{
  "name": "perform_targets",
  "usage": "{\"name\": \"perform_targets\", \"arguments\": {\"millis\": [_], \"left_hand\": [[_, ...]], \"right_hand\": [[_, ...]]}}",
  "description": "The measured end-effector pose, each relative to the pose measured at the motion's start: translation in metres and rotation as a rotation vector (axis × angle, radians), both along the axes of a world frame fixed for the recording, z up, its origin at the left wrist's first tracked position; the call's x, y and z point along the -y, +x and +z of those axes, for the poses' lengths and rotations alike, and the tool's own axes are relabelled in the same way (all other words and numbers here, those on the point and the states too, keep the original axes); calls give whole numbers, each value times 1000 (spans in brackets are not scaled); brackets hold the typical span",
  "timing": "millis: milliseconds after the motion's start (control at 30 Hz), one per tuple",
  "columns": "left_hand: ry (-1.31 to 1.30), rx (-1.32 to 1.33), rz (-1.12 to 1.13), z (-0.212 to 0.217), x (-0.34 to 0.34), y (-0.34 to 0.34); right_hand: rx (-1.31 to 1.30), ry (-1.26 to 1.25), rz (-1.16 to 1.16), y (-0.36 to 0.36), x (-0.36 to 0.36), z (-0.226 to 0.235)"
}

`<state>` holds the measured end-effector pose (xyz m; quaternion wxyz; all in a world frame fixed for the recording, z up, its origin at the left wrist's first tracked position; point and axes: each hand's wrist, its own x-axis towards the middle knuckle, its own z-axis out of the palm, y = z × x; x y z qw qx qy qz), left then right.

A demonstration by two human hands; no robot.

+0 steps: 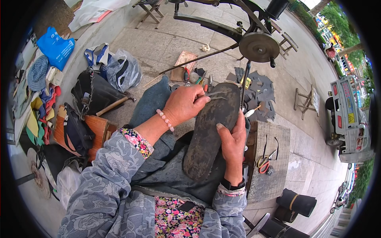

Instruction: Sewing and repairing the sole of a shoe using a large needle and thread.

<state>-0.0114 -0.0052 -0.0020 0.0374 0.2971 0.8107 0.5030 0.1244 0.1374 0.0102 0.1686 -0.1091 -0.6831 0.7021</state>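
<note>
We find white characters on one blue bag (55, 49), well off to the left of the dark sole (210, 131). Far to the sole's right, one grey truck (342, 105) bears one yellow sticker (351, 118) with a triangle on it. Any print on the small yellow piece (247, 83), just beside the sole's upper right edge, is too small for us to read.

We count one sole, held over the dark apron (166, 176). Our right hand (233, 141) is clamped on its right edge, thumb across the face. Our left hand (185, 104), near its upper left edge, has thumb and forefinger pinched together on two thin pale strands (217, 95) at the sole's upper end; we cannot tell whether they are wire or a tool's prongs.

We also count one hammer (115, 104) left of the sole, one pair of scissors (265, 163) on one wooden box (264, 184) to its right, and one handwheel (254, 47) beyond it.
</note>
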Motion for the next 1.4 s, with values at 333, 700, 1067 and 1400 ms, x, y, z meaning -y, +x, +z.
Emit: {"name": "perform_targets", "arguments": {"millis": [333, 700, 1067, 1400], "left_hand": [[50, 65, -56, -3, 1, 0], [42, -2, -21, -4, -1, 1], [77, -25, -54, -5, 1, 1], [80, 4, -19, 2, 0, 0]], "right_hand": [[-28, -34, 6, -1, 1, -1], [-14, -10, 8, -2, 1, -1], [-9, -44, 4, -2, 4, 1], [-8, -41, 6, -2, 2, -2]]}}
